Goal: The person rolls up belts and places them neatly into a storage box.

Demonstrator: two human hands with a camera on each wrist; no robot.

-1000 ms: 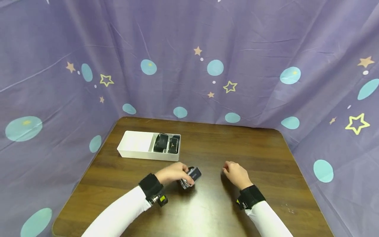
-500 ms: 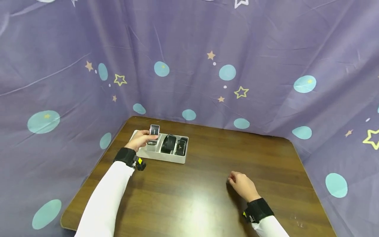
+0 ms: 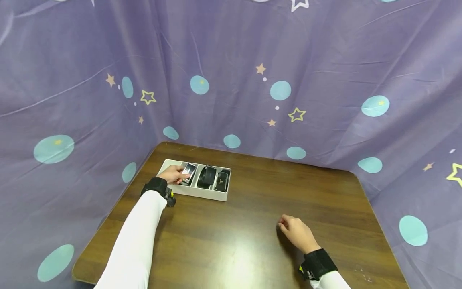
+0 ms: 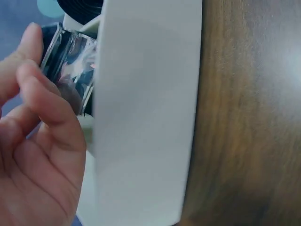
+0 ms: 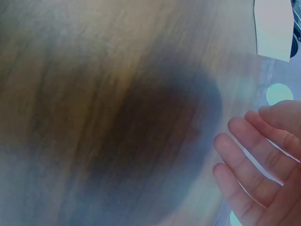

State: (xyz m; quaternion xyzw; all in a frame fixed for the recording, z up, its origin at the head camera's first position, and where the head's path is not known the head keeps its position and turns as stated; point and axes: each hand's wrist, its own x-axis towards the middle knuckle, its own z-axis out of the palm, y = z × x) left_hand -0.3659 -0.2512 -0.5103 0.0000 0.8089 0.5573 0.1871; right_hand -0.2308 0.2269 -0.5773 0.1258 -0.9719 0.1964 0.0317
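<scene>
My left hand [image 3: 171, 174] pinches a rolled belt [image 3: 189, 173] between thumb and fingers, in a compartment of the white box [image 3: 202, 194] at the table's left. Close up in the left wrist view, this belt [image 4: 77, 59] has a shiny metal buckle and dark strap, tilted beside the box wall [image 4: 146, 113]. Two other black rolled belts, a wider one [image 3: 207, 176] and a narrower one [image 3: 221, 180], sit in the compartments to its right. Loosely curled and holding nothing, my right hand [image 3: 297, 232] is at the table's right; its fingers [image 5: 244, 174] are apart in the right wrist view.
The box stands on a brown wooden table [image 3: 252, 216] with rounded corners. A purple curtain [image 3: 231, 52] with stars and blue ovals hangs behind the table and along its sides.
My left hand has carried the belt from the table's middle to the box on the left and lowered it into the compartment. The right hand stays nearly in place. The head view has shifted.
</scene>
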